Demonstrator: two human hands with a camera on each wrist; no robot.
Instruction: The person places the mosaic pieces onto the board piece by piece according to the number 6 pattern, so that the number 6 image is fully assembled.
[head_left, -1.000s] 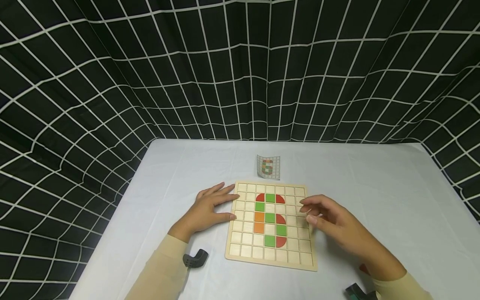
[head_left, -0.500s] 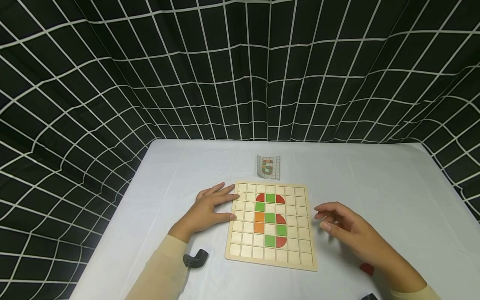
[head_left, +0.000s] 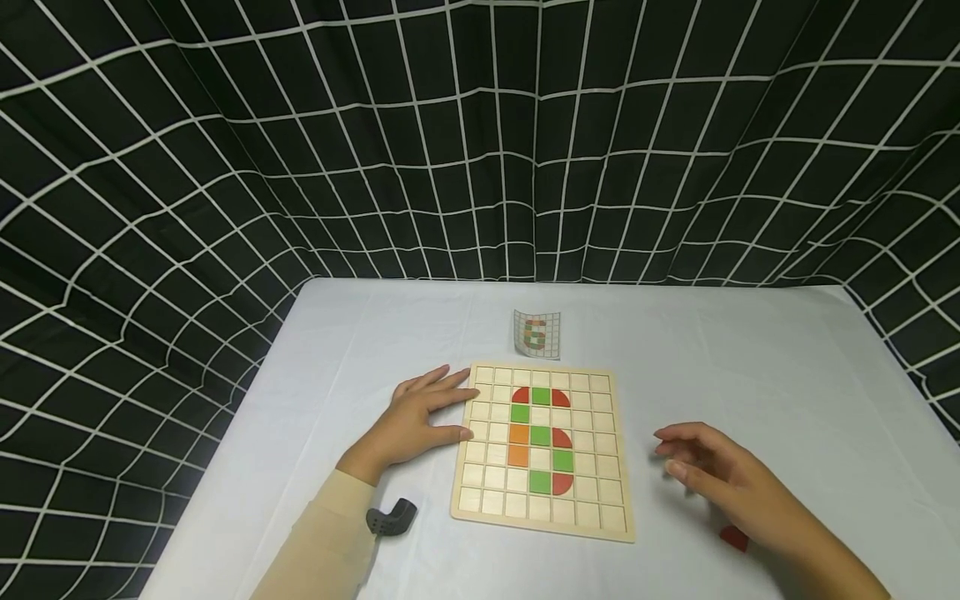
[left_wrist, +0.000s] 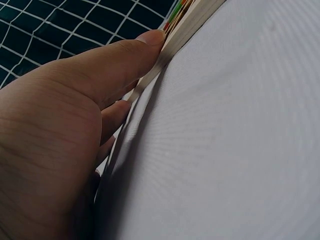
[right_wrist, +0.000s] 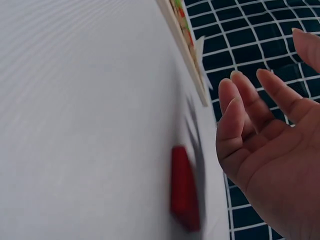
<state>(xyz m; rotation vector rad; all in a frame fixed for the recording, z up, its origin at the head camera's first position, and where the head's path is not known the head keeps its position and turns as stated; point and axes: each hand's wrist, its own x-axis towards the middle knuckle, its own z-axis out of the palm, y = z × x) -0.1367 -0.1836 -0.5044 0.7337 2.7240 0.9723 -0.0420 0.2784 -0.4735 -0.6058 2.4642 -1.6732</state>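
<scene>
A square wooden grid board lies on the white table, with green and orange squares and red quarter-round pieces set in its cells. My left hand rests at the board's left edge, thumb and fingers spread and touching the rim. In the left wrist view the thumb lies against the board's side. My right hand hovers over the table to the right of the board, fingers loosely curled and holding nothing. Below it on the table lies a red piece, also seen close to the right hand in the right wrist view.
Behind the board stands a small curled paper card printed with a coloured grid pattern. A black curved strap part sits by the left wrist. A black curtain with white grid lines surrounds the table.
My right hand has drawn back from the board's right edge, toward the lower right. The red piece under the right arm has come into fuller view. The left hand and board stay put.
</scene>
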